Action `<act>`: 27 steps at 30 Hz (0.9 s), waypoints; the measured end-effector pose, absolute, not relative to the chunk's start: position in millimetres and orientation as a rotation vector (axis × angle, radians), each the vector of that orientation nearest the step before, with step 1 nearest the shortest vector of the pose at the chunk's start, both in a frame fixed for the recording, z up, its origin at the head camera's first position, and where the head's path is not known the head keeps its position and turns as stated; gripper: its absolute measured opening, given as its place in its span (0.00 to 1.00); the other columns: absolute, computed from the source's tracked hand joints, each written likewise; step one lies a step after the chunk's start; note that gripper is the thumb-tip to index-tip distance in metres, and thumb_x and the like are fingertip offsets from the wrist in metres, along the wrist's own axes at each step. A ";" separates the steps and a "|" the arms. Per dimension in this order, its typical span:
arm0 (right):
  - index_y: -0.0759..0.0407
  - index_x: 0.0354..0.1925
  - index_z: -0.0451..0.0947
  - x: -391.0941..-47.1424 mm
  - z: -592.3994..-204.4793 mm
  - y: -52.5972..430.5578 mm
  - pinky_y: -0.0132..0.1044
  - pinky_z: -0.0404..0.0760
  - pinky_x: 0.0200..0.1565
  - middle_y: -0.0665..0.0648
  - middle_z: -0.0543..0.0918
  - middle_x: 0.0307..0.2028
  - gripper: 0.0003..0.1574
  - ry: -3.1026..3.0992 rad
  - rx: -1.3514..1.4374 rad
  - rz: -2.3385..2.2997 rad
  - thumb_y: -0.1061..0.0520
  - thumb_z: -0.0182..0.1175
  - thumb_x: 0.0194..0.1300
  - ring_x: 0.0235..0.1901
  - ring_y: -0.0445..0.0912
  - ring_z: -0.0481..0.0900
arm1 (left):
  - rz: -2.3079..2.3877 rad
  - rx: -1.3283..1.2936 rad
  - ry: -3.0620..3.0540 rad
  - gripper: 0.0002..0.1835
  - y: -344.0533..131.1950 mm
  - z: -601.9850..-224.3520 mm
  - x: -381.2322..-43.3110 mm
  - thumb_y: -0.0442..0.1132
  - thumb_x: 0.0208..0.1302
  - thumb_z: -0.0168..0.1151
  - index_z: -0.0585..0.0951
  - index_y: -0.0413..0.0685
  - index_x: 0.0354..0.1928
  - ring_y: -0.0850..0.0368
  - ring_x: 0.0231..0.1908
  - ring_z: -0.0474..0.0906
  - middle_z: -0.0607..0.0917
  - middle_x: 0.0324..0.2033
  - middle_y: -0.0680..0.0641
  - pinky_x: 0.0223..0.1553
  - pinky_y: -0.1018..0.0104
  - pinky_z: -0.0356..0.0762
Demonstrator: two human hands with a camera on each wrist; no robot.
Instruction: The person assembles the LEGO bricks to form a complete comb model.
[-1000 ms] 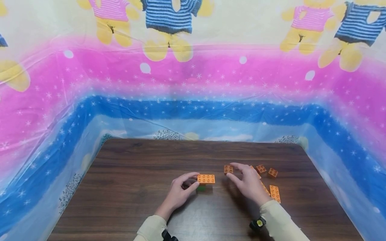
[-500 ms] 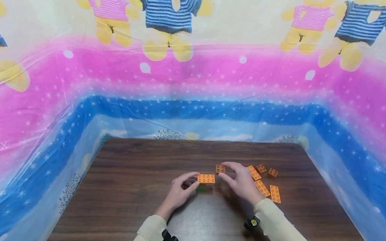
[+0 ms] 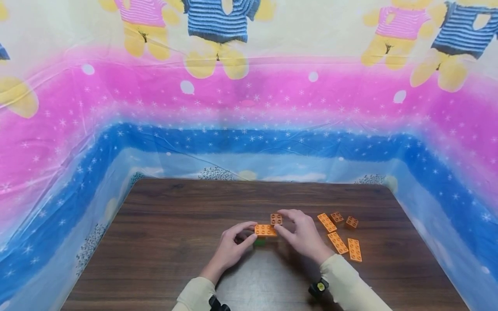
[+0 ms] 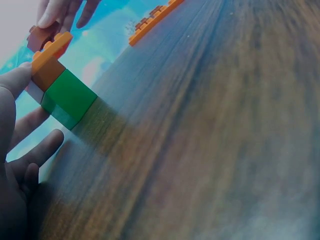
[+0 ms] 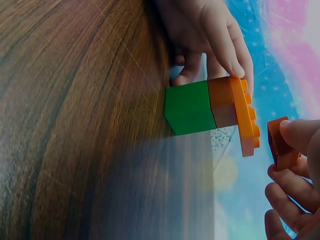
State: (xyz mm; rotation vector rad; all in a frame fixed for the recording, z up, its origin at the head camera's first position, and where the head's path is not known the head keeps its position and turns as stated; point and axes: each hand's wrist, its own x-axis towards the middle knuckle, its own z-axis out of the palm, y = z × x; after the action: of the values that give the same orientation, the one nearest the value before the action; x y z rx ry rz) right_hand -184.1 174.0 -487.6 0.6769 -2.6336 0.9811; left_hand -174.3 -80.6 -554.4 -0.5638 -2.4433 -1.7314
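Note:
A small stack stands on the table: a green block (image 5: 190, 109) at the bottom, a dark orange brick (image 5: 222, 95) above it, and a long thin orange brick (image 3: 264, 230) on top, which juts out to the right. My left hand (image 3: 229, 248) holds the stack's left side, thumb and forefinger at the long brick's end. Between thumb and fingers my right hand (image 3: 305, 237) pinches a small dark orange two-by-two brick (image 3: 276, 219). In the right wrist view this brick (image 5: 283, 145) is tilted and hovers over the long brick's jutting end, a gap between them.
To the right on the brown wooden table (image 3: 175, 216) lie three long orange bricks, one nearest the front (image 3: 355, 250). Two small dark orange bricks, one of them at the far right (image 3: 352, 222), lie behind them. A patterned cloth (image 3: 249, 142) hangs around the table.
My right hand has moved left with the small brick, from beside the stack to above its right end. The left hand and the stack have stayed put.

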 end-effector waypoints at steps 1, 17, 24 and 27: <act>0.56 0.61 0.83 -184.0 -487.2 173.1 0.51 0.85 0.53 0.54 0.87 0.55 0.26 -2.633 0.683 0.977 0.51 0.73 0.68 0.56 0.50 0.84 | -1.734 -0.565 -2.443 0.20 -80.6 -554.1 -174.3 0.46 0.74 0.68 0.84 0.51 0.64 0.57 0.39 0.84 0.88 0.51 0.57 0.40 0.66 0.79; 0.54 0.60 0.84 -184.0 -486.6 161.8 0.53 0.83 0.55 0.51 0.88 0.54 0.26 -2.644 0.697 1.027 0.48 0.74 0.67 0.56 0.47 0.84 | -1.729 -0.549 -2.464 0.19 -80.6 -552.4 -174.4 0.48 0.74 0.67 0.84 0.59 0.64 0.58 0.39 0.84 0.88 0.51 0.59 0.41 0.66 0.79; 0.54 0.60 0.84 -182.1 -490.6 155.1 0.52 0.84 0.53 0.50 0.87 0.52 0.25 -2.643 0.719 1.037 0.49 0.74 0.67 0.53 0.47 0.84 | -1.738 -0.547 -2.457 0.19 -80.9 -553.1 -173.1 0.49 0.74 0.68 0.84 0.61 0.63 0.58 0.38 0.84 0.88 0.50 0.59 0.40 0.65 0.79; 0.54 0.59 0.84 -182.1 -490.7 152.0 0.52 0.84 0.53 0.51 0.87 0.52 0.26 -2.646 0.725 1.050 0.50 0.75 0.66 0.52 0.48 0.85 | -1.739 -0.544 -2.459 0.18 -81.2 -552.8 -172.7 0.49 0.74 0.67 0.84 0.64 0.63 0.57 0.38 0.84 0.88 0.50 0.59 0.40 0.65 0.80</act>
State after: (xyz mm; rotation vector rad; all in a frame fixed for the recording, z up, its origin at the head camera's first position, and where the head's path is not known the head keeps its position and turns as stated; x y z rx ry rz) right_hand -182.1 152.0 -490.7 0.7247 -2.6458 1.0497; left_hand -172.7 -81.2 -552.8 -0.5439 -2.4587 -1.7393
